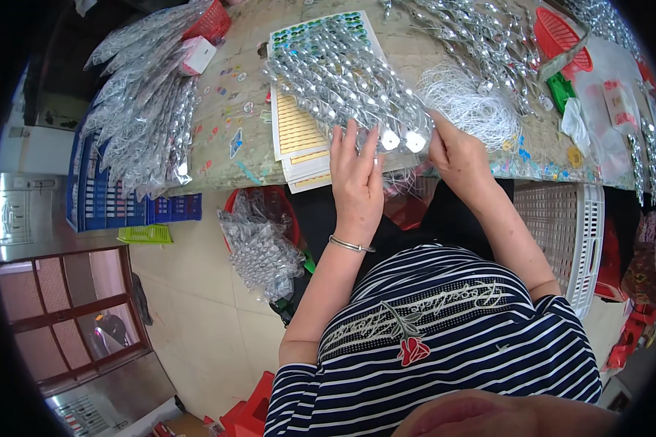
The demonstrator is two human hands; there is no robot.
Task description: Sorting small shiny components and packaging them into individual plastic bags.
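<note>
Left hand (358, 175) palm down, loosely outstretched; right hand (461, 156) curled inward, both forearms (519, 233) bare.

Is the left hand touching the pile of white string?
Apart: the head view shows the silver bundle between the left hand and the white string.

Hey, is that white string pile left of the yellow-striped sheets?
No, the white string pile lies right of the yellow-striped sheets, beyond the right hand.

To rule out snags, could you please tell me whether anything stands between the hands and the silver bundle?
Nothing visible does: the left hand and right hand lie at the near side of the silver bundle. The white string lies beside it, not between.
</note>
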